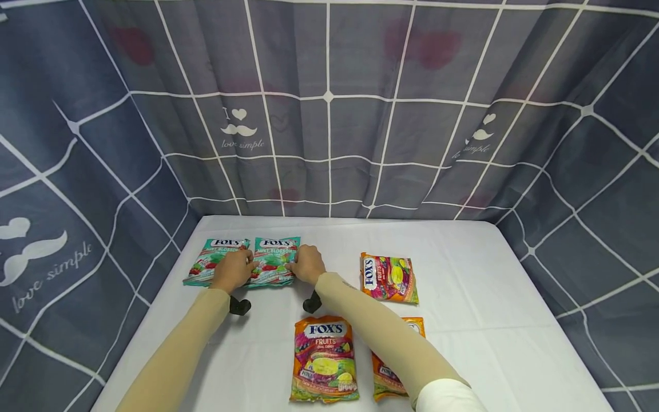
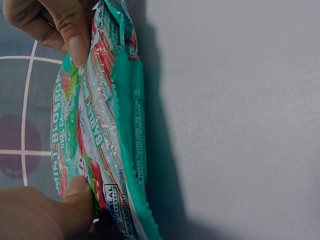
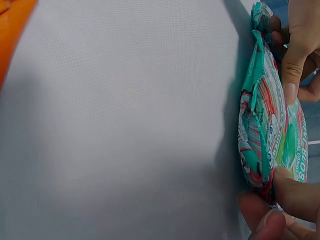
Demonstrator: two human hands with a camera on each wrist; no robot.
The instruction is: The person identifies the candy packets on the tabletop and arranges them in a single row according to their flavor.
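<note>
Two teal FOX'S Mint Blossom candy bags lie side by side at the far left of the white table. My left hand [image 1: 233, 270] pinches the left edge of the right-hand candy bag [image 1: 274, 260], while its wrist side overlaps the left-hand candy bag [image 1: 208, 263]. At the opposite edge, my right hand [image 1: 308, 265] pinches that same bag. In the left wrist view, thumbs press on the bag's printed front [image 2: 100, 120] at both ends. The right wrist view shows my right thumb on top of the bag [image 3: 267, 135] with fingers curled beneath its lower corner.
An orange FOX'S Fruits bag [image 1: 325, 360] lies at the front middle of the table [image 1: 463, 274]. Another fruit candy bag [image 1: 389, 278] lies sideways farther back. My right forearm partly covers a third orange bag [image 1: 388, 380]. Grid-patterned curtains [image 1: 360, 131] surround the table.
</note>
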